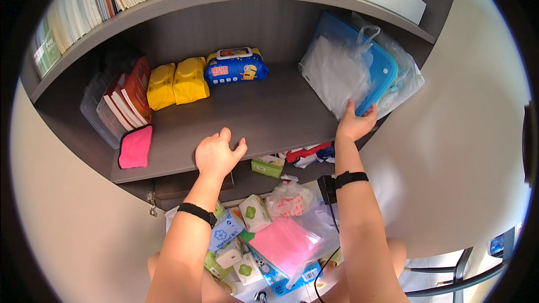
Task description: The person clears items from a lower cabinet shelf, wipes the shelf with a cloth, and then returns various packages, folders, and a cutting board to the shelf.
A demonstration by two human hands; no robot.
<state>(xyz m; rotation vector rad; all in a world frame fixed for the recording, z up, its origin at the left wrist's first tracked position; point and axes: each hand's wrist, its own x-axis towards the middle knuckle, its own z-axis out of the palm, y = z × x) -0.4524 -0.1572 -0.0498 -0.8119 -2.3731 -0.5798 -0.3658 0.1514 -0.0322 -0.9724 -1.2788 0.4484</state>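
Observation:
My right hand (pixel 356 123) grips the lower edge of a blue plastic folder (pixel 381 73) that leans at the right end of the cabinet shelf. A crumpled clear plastic bag (pixel 337 71) lies against the folder's left face, by my thumb. Another translucent bag (pixel 406 80) is behind it, to the right. My left hand (pixel 220 151), empty with its fingers partly curled, hovers over the front edge of the dark shelf (pixel 252 113). Two yellow wipes packs (pixel 190 80) and a blue wipes pack (pixel 236 67) stand at the back of this shelf.
Red-covered books (pixel 137 101) and a pink pouch (pixel 135 147) are at the shelf's left end. Tissue packs (pixel 255 214), a pink plastic-wrapped item (pixel 286 242) and bags are piled below. Cabinet doors stand open at both sides. A black cable (pixel 324 265) hangs by my right arm.

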